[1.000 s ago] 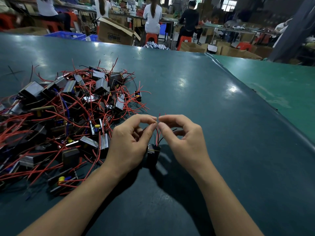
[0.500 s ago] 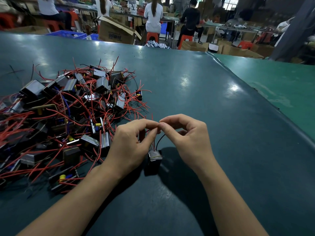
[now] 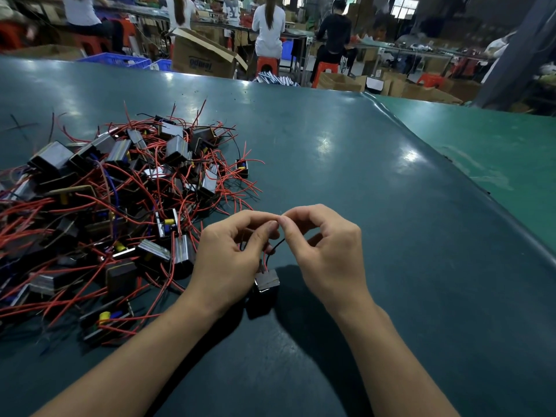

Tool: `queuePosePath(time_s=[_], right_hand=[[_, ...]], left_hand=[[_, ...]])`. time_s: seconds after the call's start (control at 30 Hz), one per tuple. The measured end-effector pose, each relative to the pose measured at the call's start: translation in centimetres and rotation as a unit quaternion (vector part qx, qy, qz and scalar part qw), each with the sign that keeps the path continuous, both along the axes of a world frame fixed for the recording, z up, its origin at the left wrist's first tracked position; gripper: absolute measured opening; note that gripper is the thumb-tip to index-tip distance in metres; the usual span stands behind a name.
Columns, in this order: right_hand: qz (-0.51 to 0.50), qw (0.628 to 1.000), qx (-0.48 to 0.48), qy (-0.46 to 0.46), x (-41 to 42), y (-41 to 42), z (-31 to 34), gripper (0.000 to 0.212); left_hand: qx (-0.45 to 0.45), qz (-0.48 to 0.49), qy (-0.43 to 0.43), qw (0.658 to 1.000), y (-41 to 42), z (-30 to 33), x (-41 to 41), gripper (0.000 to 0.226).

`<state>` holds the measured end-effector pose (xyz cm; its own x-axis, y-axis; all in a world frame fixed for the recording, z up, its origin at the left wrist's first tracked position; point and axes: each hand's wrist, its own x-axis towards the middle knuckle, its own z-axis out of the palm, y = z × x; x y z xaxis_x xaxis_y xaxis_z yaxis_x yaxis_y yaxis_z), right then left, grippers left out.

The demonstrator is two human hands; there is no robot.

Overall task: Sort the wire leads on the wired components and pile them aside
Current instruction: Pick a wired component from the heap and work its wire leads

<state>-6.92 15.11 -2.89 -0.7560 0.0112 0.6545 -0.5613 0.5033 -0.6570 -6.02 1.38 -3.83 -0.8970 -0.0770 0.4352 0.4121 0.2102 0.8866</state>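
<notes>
Stretching across the frame, the green worktop (image 3: 346, 164) carries a tangled pile of wired components (image 3: 120, 206) at middle left. My left hand (image 3: 231, 260) and right hand (image 3: 328, 254) meet at centre, each grip pinching the wire leads (image 3: 272, 251) of one component (image 3: 267, 280) just beneath my fingertips.

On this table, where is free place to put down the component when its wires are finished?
The dark green table is bare right of the right hand, up to the seam with the lighter green surface, and also beyond both hands toward the far edge. Left of the left hand it is crowded: the pile of wired components spreads red leads almost to the wrist.
</notes>
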Motion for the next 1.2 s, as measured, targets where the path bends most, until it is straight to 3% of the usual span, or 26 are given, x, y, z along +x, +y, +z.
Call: queuePosePath(time_s=[0.13,0.37,0.6,0.83,0.93,1.03,1.2], right_hand=[[-0.011,0.998,0.062,0.026,0.03,0.25,-0.09,0.003],[-0.037,0.992,0.101,0.060,-0.09,0.35,-0.16,0.008],[0.002,0.984,0.143,0.106,-0.24,0.72,0.08,0.012],[0.065,0.994,0.075,0.037,-0.51,0.93,0.12,0.005],[0.063,0.995,-0.020,-0.079,-0.36,0.68,0.16,0.008],[0.078,0.972,-0.128,-0.180,-0.35,0.52,0.26,0.019],[0.072,0.962,-0.181,-0.190,-0.25,0.25,0.43,0.019]], left_hand=[[-0.061,0.008,0.013,0.998,0.02,0.04,0.09,0.012],[-0.069,0.013,0.023,0.997,-0.16,0.39,0.09,0.016],[-0.103,0.034,0.047,0.993,-0.52,0.33,-0.05,0.012],[-0.149,0.015,0.068,0.986,-0.93,0.18,-0.25,0.014],[-0.152,0.014,0.077,0.985,-0.97,0.21,-0.24,0.015],[-0.152,0.019,0.085,0.985,-0.80,0.28,-0.09,0.016],[-0.131,0.049,0.048,0.989,-0.58,0.23,-0.02,0.009]])
